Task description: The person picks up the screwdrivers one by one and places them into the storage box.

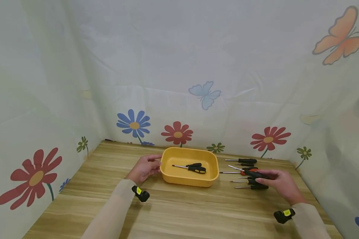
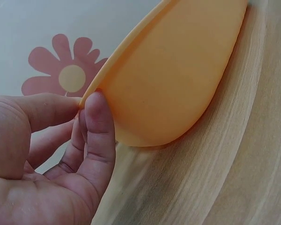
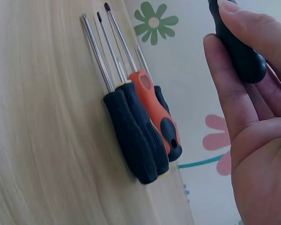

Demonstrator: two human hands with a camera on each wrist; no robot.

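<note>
My left hand pinches the left rim of a yellow plastic tub, thumb on one face of the rim and a finger on the other. Two black-handled screwdrivers lie together inside the tub. Over on the right, my right hand grips a screwdriver by its black handle, raised above the table with its shaft pointing left. Beneath it lies a row of several screwdrivers, among them an orange-and-black one and a black-handled one.
The wood-grain table carries the tub and the row of screwdrivers. White curtains with printed flowers and butterflies enclose the back and both sides. At the row's far end, a black-handled screwdriver lies close to the back curtain.
</note>
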